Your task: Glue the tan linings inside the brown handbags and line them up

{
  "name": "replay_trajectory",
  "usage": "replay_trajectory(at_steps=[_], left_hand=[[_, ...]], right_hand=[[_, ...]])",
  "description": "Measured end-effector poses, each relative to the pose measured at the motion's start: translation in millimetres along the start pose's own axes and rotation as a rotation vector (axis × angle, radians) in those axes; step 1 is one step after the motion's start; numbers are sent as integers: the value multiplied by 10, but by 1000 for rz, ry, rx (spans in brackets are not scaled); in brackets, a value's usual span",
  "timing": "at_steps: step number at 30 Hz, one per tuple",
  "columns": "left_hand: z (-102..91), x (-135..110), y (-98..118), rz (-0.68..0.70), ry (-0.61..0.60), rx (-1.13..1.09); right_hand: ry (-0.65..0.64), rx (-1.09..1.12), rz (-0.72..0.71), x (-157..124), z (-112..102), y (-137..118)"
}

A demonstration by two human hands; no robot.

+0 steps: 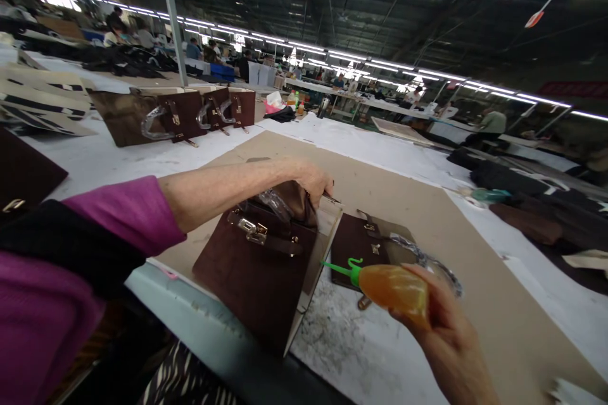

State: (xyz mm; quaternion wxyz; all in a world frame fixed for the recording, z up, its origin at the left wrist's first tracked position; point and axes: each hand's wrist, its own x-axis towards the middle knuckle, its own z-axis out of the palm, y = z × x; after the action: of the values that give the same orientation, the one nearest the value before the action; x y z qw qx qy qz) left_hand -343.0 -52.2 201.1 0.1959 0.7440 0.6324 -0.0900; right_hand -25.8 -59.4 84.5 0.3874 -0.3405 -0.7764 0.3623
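Note:
A dark brown handbag [256, 272] with a metal turn-lock and plastic-wrapped handles leans over the table's front edge. My left hand [313, 182] reaches across its top, fingers closed on the bag's upper side edge. In my right hand [441, 310] is a squeeze bottle [394, 291] of amber liquid, held on its side. Its thin green nozzle points left, the tip at or very near the bag's pale open side edge; whether it touches I cannot tell. Just right of this bag, a second brown handbag [351, 243] lies on the table beneath the bottle.
Several brown bags [185, 115] stand in a row at the back left. Tan board [403, 202] covers much of the white table [323, 133]. Bottles [291, 99] and a pink container stand at the far edge. Dark material [546, 209] is piled at right. People work farther off.

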Motion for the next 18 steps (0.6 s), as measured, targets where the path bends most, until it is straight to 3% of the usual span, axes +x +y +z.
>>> replay_trajectory(at_steps=[4,9,18], left_hand=[[-21,-57,62,-23,-21,60],[-20,-92,95,-4,-33,62],[-18,-146,150,-17,13,109]], right_hand=[[-61,27,62,-96,27,107],[6,29,139,-216,109,80],[-11,59,156,-405,259,37]])
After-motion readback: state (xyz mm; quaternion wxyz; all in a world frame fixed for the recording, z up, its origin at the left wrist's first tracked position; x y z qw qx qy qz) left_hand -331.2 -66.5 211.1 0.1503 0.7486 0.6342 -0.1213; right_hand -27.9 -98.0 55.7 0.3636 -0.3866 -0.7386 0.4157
